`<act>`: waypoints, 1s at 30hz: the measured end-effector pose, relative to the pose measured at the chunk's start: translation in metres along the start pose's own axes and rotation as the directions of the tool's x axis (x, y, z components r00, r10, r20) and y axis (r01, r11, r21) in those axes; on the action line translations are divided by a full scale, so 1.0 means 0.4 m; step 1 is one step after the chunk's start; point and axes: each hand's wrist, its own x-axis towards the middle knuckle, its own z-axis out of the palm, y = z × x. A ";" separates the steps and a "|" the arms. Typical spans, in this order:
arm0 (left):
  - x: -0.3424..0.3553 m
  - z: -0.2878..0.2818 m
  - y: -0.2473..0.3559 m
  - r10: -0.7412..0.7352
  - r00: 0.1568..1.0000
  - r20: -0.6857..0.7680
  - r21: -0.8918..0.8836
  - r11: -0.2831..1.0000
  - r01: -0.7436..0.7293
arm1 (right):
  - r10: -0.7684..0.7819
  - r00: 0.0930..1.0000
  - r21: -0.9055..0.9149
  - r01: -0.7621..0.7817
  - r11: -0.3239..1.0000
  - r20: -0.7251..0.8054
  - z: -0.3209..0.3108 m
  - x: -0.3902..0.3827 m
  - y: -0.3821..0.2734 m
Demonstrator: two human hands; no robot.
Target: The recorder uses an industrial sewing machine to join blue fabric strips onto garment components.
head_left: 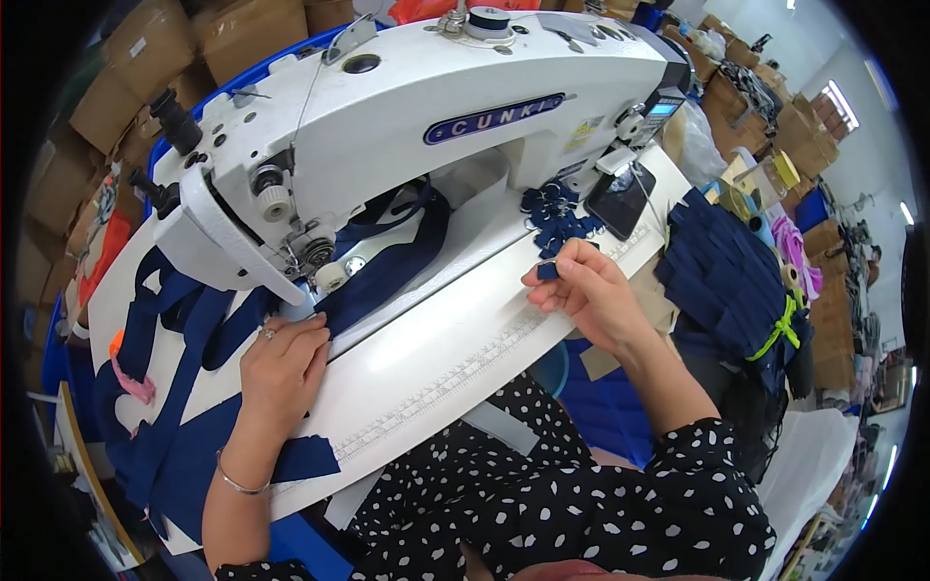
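My left hand (281,363) rests by the needle area of a white sewing machine (387,116), its fingers pressed together at the edge of a navy fabric strip (387,281). The strip runs under the machine's arm; its end is partly hidden by the fingers and machine head. Over the front of the white table (436,373), my right hand (591,295) pinches a small navy fabric tab (548,271) between thumb and fingers. A shiny edge shows on the tab. Just beyond that hand lies a pile of similar small navy pieces (562,218).
A dark phone (621,198) lies beside the pile. Navy straps (174,387) spread over the table's left side, with a pink-orange scrap (131,373). A navy bundle tied with a green band (736,271) sits at the right. Cardboard boxes (242,44) stand behind.
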 end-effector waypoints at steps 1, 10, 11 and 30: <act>-0.001 -0.001 0.001 -0.007 1.000 0.002 -0.003 1.000 0.007 | 0.011 1.000 0.059 -0.012 0.998 0.014 0.003 0.005 0.005; -0.006 -0.003 -0.001 -0.020 1.000 0.013 0.007 1.000 0.020 | 0.055 0.996 0.116 -0.063 0.991 0.071 0.032 0.020 0.016; -0.009 -0.008 -0.001 -0.028 1.000 0.012 0.015 0.999 0.028 | 0.058 0.995 0.117 -0.067 0.991 0.082 0.035 0.025 0.021; -0.012 0.000 -0.008 0.009 0.999 0.038 0.041 0.999 -0.011 | -0.129 0.821 -0.565 0.488 0.665 0.556 0.284 0.167 0.046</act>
